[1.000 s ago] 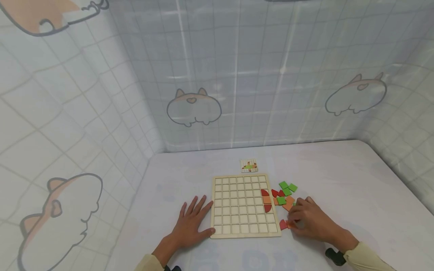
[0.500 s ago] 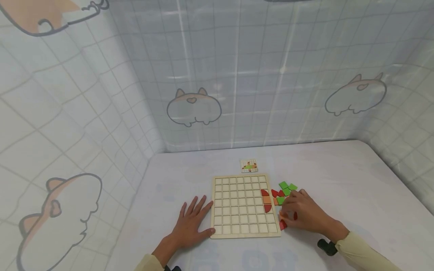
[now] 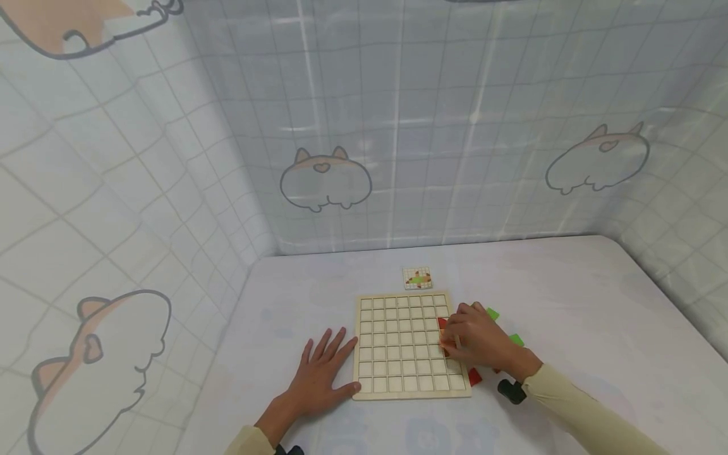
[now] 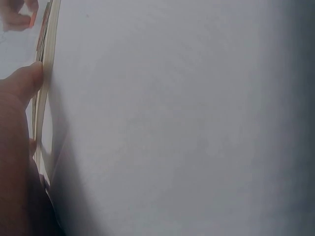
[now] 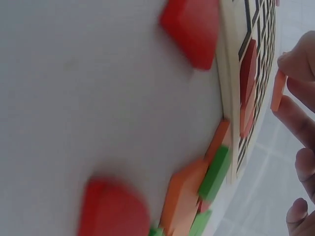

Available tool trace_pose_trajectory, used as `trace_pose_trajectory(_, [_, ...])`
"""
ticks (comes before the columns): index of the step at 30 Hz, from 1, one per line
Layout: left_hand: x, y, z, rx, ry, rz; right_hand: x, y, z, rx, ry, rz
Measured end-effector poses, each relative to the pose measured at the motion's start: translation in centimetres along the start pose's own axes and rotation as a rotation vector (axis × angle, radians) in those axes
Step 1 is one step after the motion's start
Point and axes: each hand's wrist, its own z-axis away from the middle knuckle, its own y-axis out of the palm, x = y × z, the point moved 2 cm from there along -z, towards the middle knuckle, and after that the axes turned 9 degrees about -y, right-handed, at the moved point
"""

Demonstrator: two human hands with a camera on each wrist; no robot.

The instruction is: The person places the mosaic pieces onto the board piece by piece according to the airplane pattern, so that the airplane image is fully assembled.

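My right hand pinches a small orange square tile between thumb and fingers, raised over the right side of the wooden grid board. Below it, red tiles and an orange tile sit in the board's right column, partly covered by the hand in the head view. My left hand lies flat with spread fingers beside the board's left edge; its thumb touches the frame in the left wrist view.
Behind the board lies a small pattern card. Loose tiles are scattered right of the board: green, red and orange, some hidden beneath my right hand and forearm.
My right hand has picked up an orange tile from the loose ones on the right and carried it left, over the board's right column. My left hand stays in place.
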Motion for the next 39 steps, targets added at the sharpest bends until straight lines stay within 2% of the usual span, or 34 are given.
trace_pose_trajectory(7, [-0.1, -0.2, 0.1, 0.0, -0.005, -0.008, 0.1, 1.3, -1.7, 0.02, 0.021, -0.005])
trace_pose_trajectory(12, [-0.1, -0.2, 0.2, -0.004, -0.003, 0.004, 0.0, 1.7, -2.3, 0.08, 0.057, -0.003])
trace_pose_trajectory(17, [-0.1, -0.2, 0.3, -0.002, -0.008, -0.004, -0.1, 2.0, -2.3, 0.121, 0.087, -0.002])
trace_pose_trajectory(26, [-0.2, -0.5, 0.2, 0.01, -0.008, -0.007, -0.2, 2.0, -2.0, 0.108, 0.068, 0.022])
trace_pose_trajectory(32, [0.0, 0.0, 0.1, -0.005, -0.003, -0.022, 0.0, 1.8, -1.9, 0.172, 0.021, 0.024])
trace_pose_trajectory(39, [0.3, 0.5, 0.0, -0.018, -0.003, -0.033, 0.4, 1.3, -2.0, 0.217, 0.049, 0.011])
